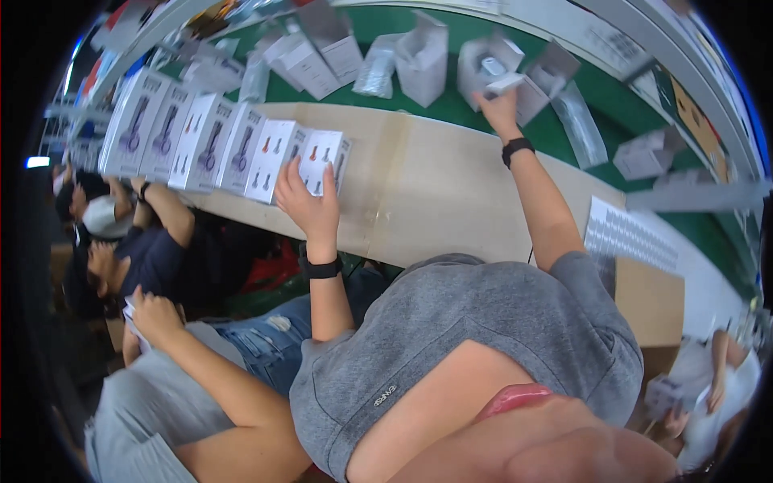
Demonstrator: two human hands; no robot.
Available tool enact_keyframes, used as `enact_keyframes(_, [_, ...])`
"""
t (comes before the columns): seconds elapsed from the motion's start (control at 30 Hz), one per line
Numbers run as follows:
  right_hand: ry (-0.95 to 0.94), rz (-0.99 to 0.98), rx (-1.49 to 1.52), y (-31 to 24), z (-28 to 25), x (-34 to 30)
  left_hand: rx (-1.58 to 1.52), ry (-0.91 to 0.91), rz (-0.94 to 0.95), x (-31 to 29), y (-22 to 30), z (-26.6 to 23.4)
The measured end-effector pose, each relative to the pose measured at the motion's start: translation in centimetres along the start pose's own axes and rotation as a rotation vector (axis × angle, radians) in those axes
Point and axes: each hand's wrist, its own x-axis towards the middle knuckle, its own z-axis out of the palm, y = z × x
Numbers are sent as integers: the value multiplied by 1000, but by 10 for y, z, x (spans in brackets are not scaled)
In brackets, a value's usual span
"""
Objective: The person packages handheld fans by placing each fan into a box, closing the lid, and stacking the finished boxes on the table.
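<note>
My left hand (307, 197) rests against the front of the end white carton (324, 153) in a row of printed cartons, its fingers spread apart. Pictures of small devices cover the fronts of these upright cartons (211, 137). Farther right, my right hand (501, 111) has its fingers at the near edge of an open white box (477, 68), closed around its flap. Inside that box, a clear-wrapped item (489, 66) shows in part. The fingertips are partly hidden by the flap.
Along the green bench (459, 24) stand another open box (423, 60), more open cartons (318, 60) and clear plastic packs (377, 68), (581, 125). A sheet of labels (632, 233) lies at the right. At my left sits a co-worker (185, 386); a cardboard box (648, 302) is at right.
</note>
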Motion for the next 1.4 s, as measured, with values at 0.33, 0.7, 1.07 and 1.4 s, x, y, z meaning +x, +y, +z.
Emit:
enact_keyframes(0.33, [-998, 448, 320, -85, -33, -92, -64, 106, -690, -82, -89, 46])
enact_keyframes(0.7, [-776, -365, 49, -137, -79, -139, 13, -223, -201, -72, -7, -36])
enact_keyframes(1.07, [-600, -43, 374, -179, -107, -159, -590, -295, 83, -2, 101, -40])
enact_keyframes(1.4, [-452, -271, 117, -164, -182, -135, -880, -861, -240, -17, 125, -10])
